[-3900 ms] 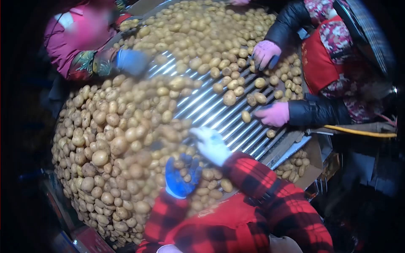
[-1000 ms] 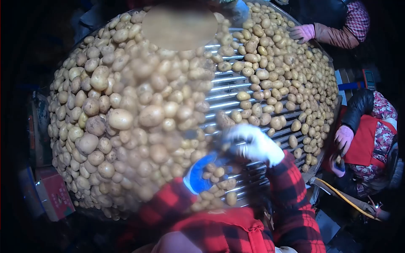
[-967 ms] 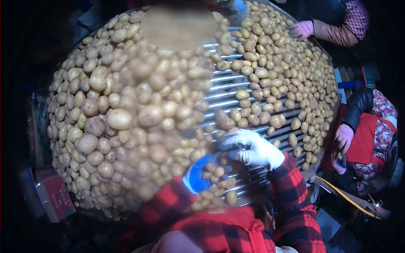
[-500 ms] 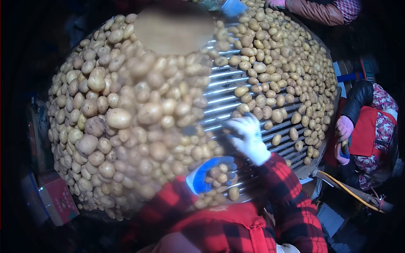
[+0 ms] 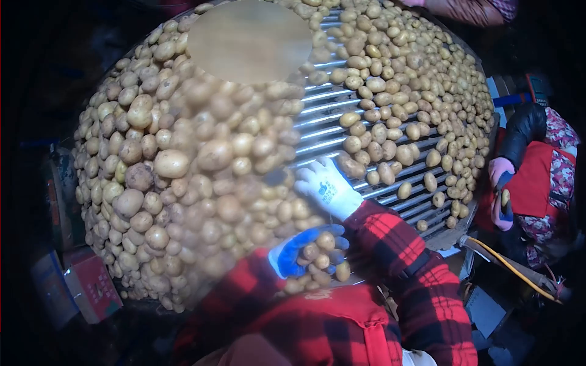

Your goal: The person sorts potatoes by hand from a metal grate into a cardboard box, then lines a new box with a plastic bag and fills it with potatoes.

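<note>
Small potatoes point(image 5: 321, 261) lie in my left hand point(image 5: 292, 251), which wears a blue and white glove and curls round them, palm up, near the front edge. My right hand point(image 5: 325, 185), in a white glove with a printed back, is palm down over the metal bars point(image 5: 323, 131), at the edge of the large potato pile point(image 5: 171, 164). Its fingers are bent down and their tips are hidden, so what they touch cannot be made out. A longish potato point(image 5: 351, 166) lies just right of it.
More potatoes point(image 5: 421, 91) cover the right side of the bars. At the right, a person in a red apron point(image 5: 530, 188) has gloved hands near the edge. Another person's sleeve point(image 5: 467, 9) reaches in at the top right. A red box point(image 5: 91, 287) stands at the lower left.
My right hand has moved left towards the pile, and its back now faces up. My left hand still cups the potatoes. The blue-gloved hand at the top has gone from view.
</note>
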A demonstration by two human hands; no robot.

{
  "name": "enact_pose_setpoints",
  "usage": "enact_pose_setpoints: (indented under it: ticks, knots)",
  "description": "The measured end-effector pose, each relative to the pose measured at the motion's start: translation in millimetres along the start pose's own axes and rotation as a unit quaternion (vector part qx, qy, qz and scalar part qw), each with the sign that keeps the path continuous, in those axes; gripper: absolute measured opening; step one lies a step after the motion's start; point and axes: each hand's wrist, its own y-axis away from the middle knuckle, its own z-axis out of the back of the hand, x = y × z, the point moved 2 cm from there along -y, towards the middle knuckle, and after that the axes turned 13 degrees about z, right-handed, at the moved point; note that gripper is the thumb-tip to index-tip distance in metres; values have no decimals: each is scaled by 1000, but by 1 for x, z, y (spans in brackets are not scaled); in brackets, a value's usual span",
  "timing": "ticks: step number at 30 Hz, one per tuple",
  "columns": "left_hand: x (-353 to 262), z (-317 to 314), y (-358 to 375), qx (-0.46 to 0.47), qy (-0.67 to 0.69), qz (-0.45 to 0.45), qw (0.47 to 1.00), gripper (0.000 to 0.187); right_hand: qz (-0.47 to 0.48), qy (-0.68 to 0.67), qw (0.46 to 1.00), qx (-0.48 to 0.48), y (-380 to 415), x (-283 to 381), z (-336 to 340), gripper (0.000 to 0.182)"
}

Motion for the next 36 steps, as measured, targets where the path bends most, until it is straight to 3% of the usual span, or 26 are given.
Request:
enact_pose_setpoints:
  ticks: [1,3,5,6,8,10,11,14,17,20,22,24,26,27,29,30,32,34,36]
  knots:
    - [5,1,1,-40,-17,-23,999,56,7,35,999,35,-4,1,-4,18]
    - [14,-9,5,-166,-72,-57,982,61,-15,-15,999,-50,4,2,-3,19]
    - [19,-7,8,-141,-47,-74,986,68,-84,-121,981,-127,22,1,5,27]
    - [21,8,8,-32,14,-75,997,66,-132,-151,962,-183,34,9,20,34]
    - [30,21,12,57,76,-104,990,62,-214,-285,910,-212,49,26,51,33]
    - [41,35,20,0,5,-157,988,54,-176,-369,890,-202,56,52,91,32]
    - [47,39,24,-37,-64,-184,980,50,-83,-381,898,-204,58,63,93,33]
    - [57,39,36,-52,-90,-196,975,47,-23,-369,916,-155,60,81,106,38]
    - [65,16,48,38,-11,-202,979,43,5,-463,879,-113,50,87,92,43]
    - [76,2,57,126,32,-212,969,40,-28,-535,826,-173,23,90,62,36]
    - [77,-9,65,149,25,-206,967,38,42,-239,962,-126,-18,88,56,34]
    - [75,-16,70,145,11,-197,970,36,65,-119,974,-181,-42,101,26,30]
    - [79,-15,74,84,14,-203,975,35,-9,-94,992,-80,-53,113,10,28]
    - [82,-26,81,-21,6,-220,975,32,-27,-107,992,-54,-57,114,6,23]
    - [79,-22,80,27,66,-165,984,33,-86,-68,991,74,-56,117,13,19]
    - [76,-27,78,48,96,-135,985,33,-68,-29,991,110,-47,114,28,22]
    - [84,-37,63,36,94,-174,980,37,-25,49,983,176,-29,108,57,32]
    - [95,-35,43,18,77,-236,968,39,-113,109,978,139,-7,100,31,34]
    - [92,-31,43,-37,58,-217,974,41,-184,-42,976,109,7,86,10,38]
